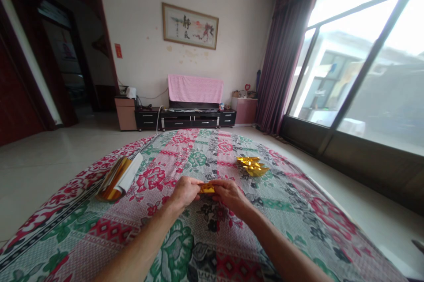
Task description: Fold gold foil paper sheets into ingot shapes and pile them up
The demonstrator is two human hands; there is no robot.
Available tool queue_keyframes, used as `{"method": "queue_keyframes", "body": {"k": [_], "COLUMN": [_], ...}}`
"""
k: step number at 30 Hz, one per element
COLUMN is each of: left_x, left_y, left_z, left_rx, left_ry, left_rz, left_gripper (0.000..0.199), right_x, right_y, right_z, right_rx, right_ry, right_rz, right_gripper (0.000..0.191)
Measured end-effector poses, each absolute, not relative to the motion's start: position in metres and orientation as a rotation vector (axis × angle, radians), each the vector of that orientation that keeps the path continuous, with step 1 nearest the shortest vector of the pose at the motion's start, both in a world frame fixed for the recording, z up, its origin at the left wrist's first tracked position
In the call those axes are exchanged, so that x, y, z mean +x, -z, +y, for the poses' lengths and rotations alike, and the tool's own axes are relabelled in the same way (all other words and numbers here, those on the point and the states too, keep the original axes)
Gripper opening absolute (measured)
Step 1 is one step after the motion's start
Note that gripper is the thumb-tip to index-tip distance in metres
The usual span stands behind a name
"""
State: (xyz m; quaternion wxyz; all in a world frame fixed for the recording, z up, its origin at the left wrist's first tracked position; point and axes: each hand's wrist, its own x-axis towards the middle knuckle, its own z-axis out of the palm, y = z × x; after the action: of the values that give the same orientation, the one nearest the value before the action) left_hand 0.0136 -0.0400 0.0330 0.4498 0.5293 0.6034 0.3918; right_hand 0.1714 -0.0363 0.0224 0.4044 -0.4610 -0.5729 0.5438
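Observation:
Between my two hands, just above the table, is a small folded piece of gold foil paper [207,188]. My left hand [186,191] pinches its left end and my right hand [229,193] pinches its right end. The fingers of both hands are closed on it, and its ends are hidden under them. To the right, beyond my right hand, several folded gold foil pieces [253,166] lie together on the patterned cloth. On the left rests a curled stack of gold and white paper sheets [119,178].
A flowered tablecloth [172,246] in pink, green and grey covers the round table. Behind it stand a low black cabinet [190,122] and a screen under a pink cloth [195,88]. Large windows [357,74] and a purple curtain [278,52] are at the right.

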Motion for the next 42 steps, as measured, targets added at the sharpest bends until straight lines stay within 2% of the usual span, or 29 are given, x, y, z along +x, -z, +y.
{"method": "queue_keyframes", "body": {"k": [5, 26, 38, 42], "left_x": [0.013, 0.014, 0.011, 0.007], "left_y": [-0.03, -0.038, -0.04, -0.04], "left_z": [-0.038, -0.045, -0.044, -0.043], "left_rx": [1.331, 1.378, 1.368, 1.337], "left_ry": [-0.997, -0.962, -0.891, -0.867], "left_rz": [1.499, 1.483, 1.452, 1.419], "left_gripper": [0.033, 0.028, 0.033, 0.032], "right_x": [0.174, 0.172, 0.18, 0.181], "right_y": [-0.021, -0.024, -0.038, -0.043], "right_z": [-0.036, -0.038, -0.045, -0.047], "right_rx": [-1.079, -1.115, -1.069, -0.984], "right_ry": [-1.407, -1.406, -1.426, -1.514], "right_rz": [-1.589, -1.44, -1.497, -1.498], "right_gripper": [0.029, 0.026, 0.031, 0.039]}}
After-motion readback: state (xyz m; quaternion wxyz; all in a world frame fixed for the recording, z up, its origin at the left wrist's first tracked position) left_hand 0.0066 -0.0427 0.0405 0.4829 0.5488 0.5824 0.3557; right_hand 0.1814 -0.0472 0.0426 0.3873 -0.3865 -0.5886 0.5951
